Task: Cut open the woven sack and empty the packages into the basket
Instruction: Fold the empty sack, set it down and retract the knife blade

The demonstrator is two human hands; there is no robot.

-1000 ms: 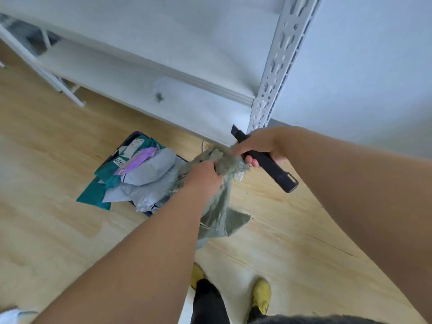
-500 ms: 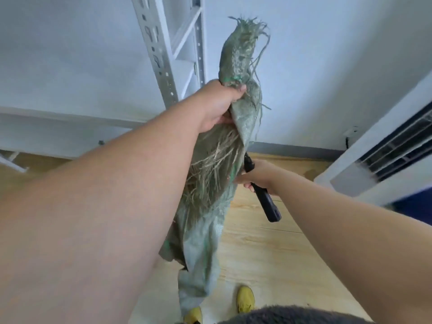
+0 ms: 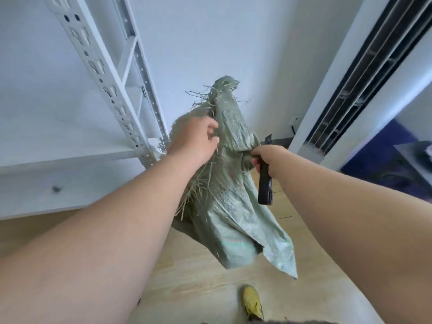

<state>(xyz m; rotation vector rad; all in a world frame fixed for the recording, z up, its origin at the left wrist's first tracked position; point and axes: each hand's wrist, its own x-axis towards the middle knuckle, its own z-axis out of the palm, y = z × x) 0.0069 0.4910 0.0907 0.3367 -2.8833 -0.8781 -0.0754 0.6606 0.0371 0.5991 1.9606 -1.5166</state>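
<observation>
The green woven sack (image 3: 230,206) hangs limp and flat in the air in front of me, its frayed cut end pointing up. My left hand (image 3: 194,140) grips the sack near its upper left edge, among loose fibres. My right hand (image 3: 268,155) holds a black utility knife (image 3: 265,183), handle pointing down, and its fingers also pinch the sack's right edge. The basket and the packages are out of view.
A white slotted metal shelving rack (image 3: 112,90) stands at the left against the pale wall. A white floor air conditioner (image 3: 364,73) with dark vents stands at the right. The wooden floor (image 3: 198,284) lies below, with my yellow shoe (image 3: 252,302) on it.
The view swung up and right, away from the basket of packages. My left hand has come down with the sack. My right hand rose to pinch the sack's right edge.
</observation>
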